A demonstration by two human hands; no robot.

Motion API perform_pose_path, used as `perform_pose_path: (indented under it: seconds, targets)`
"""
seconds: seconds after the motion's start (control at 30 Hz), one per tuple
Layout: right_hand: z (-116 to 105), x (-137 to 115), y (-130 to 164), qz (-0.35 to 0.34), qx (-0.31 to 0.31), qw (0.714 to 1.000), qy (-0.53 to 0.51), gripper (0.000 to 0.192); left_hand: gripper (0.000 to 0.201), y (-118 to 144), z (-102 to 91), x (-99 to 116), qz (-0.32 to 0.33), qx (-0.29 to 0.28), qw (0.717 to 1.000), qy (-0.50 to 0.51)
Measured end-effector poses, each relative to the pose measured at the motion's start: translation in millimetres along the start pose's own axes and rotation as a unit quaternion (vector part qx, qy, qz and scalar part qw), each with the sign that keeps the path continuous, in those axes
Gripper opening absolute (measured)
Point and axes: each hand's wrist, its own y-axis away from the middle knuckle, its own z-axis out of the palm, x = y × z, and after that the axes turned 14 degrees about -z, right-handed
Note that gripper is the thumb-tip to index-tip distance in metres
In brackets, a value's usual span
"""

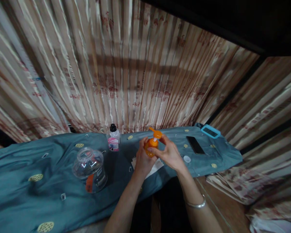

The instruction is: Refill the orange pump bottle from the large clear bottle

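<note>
An orange pump bottle is held up over the cloth, its spout pointing to the upper left. My left hand wraps round the bottle's body from the left. My right hand grips it from the right, fingers near the pump head and thumb across the front of the bottle. Beneath my hands lies a white paper or tissue, partly hidden by them. Just right of my right hand, a small white round cap rests on the cloth.
A teal patterned cloth covers the surface. To the left stand a clear wide-mouthed jar and a black-capped bottle. On the right lie a dark phone and a blue-framed device. A pleated curtain hangs behind.
</note>
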Motion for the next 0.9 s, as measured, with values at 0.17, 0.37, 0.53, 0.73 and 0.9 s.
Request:
perform_pose_path:
  seconds: [0.17,0.37,0.53,0.73,0.9]
  targets:
    - [3.2,-6.6,0.9,0.011,0.032,0.998,0.044,0.041,0.062,1.0,0.7,-0.6,0.011,0.004,1.0,0.0]
    - [-11.1,7.8,-6.1,-0.076,-0.09,0.986,-0.116,0.036,0.057,1.8,0.7,2.3,0.006,0.009,1.0,0.001]
    - [-6.6,11.1,-3.9,-0.053,-0.046,0.992,-0.106,0.05,0.061,-0.5,1.6,-0.3,0.016,0.007,1.0,-0.001]
    - [-3.9,5.5,-6.5,-0.063,-0.019,0.992,-0.106,0.03,0.058,0.1,2.8,0.1,0.009,0.011,1.0,0.008]
    - [-7.1,4.1,-11.5,-0.073,-0.013,0.988,-0.135,0.022,0.064,0.4,2.5,3.1,0.0,0.003,1.0,0.007]
